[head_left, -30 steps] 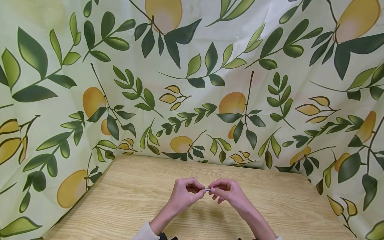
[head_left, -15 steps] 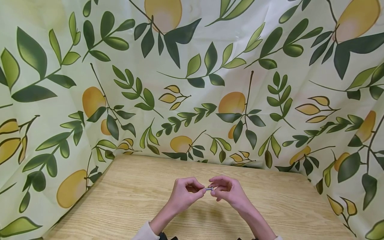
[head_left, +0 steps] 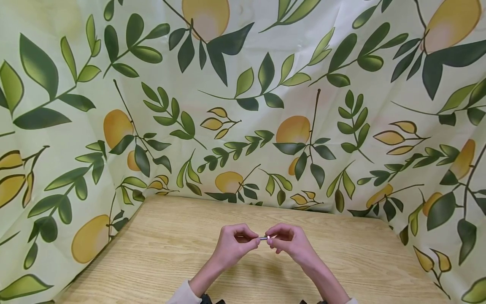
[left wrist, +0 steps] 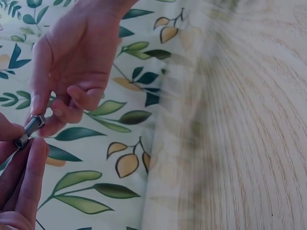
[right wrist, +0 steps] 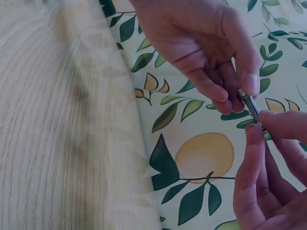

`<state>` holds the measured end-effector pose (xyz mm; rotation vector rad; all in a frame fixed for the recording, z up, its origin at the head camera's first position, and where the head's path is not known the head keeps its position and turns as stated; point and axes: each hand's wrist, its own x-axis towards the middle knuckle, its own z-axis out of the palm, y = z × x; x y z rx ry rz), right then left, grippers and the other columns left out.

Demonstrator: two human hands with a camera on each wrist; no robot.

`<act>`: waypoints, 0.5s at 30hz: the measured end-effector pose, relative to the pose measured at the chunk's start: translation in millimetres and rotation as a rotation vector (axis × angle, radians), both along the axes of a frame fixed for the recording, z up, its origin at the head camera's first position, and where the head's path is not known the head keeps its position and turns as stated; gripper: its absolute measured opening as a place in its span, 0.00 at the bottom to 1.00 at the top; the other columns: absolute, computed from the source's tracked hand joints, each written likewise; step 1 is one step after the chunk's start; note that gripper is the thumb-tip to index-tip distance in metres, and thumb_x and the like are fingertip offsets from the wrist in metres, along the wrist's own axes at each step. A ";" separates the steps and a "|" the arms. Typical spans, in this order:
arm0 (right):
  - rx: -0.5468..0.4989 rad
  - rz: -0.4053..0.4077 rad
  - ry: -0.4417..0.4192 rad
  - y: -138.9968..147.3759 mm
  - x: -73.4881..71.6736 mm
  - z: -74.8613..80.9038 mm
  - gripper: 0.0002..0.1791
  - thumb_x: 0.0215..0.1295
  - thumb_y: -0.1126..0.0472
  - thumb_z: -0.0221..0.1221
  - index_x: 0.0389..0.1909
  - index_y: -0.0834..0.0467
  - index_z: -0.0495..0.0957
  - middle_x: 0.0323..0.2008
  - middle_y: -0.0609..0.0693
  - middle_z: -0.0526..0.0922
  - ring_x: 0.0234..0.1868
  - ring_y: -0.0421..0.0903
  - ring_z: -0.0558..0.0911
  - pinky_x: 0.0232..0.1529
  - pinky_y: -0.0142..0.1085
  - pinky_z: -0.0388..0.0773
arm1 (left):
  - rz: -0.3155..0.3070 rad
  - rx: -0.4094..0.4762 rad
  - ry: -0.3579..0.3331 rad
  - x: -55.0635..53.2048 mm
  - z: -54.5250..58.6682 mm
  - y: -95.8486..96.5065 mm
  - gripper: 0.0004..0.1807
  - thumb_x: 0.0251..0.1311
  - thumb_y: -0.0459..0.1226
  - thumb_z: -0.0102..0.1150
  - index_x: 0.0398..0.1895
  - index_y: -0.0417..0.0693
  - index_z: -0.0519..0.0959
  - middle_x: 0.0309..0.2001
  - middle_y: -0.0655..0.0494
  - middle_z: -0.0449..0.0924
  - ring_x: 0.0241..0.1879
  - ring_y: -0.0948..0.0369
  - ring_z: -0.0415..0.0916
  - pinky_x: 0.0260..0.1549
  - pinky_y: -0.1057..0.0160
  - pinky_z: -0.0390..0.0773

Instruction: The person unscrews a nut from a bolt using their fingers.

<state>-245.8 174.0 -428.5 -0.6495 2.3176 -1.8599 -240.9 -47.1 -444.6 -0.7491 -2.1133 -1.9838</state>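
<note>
Near the middle of the head view, a small silver bolt (head_left: 263, 238) is held level above the table between both hands. My left hand (head_left: 234, 245) pinches its head end between thumb and fingers. At the other end, my right hand (head_left: 291, 244) has thumb and index finger on a hex nut (left wrist: 41, 120), which shows in the left wrist view. The right wrist view shows the bolt's threaded shank (right wrist: 251, 106) bare between the two hands. Fingertips partly cover the nut there.
The light wooden table (head_left: 171, 236) lies under the hands. A cloth (head_left: 243, 139) printed with leaves and orange fruit hangs behind the table and along its sides.
The right index finger was lifted off half a second ago, showing the bolt's end; now it is back down against the thumb. The left hand has stayed nearly still.
</note>
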 end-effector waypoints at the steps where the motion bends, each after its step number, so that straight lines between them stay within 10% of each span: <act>1: -0.004 0.006 0.013 0.2 -0.3 -0.6 0.15 0.65 0.65 0.67 0.48 0.71 0.81 0.35 0.45 0.86 0.33 0.37 0.83 0.33 0.34 0.85 | -0.004 0.009 -0.008 -0.1 0.0 -0.2 0.04 0.56 0.28 0.72 0.33 0.35 0.87 0.34 0.37 0.89 0.29 0.67 0.87 0.34 0.67 0.89; 15: -0.020 0.006 0.100 -0.2 1.1 -3.0 0.13 0.62 0.68 0.69 0.46 0.69 0.82 0.37 0.44 0.87 0.30 0.37 0.84 0.30 0.33 0.84 | -0.031 0.045 -0.023 -0.3 1.6 -1.3 0.06 0.57 0.28 0.71 0.34 0.31 0.86 0.35 0.33 0.88 0.28 0.67 0.87 0.35 0.65 0.90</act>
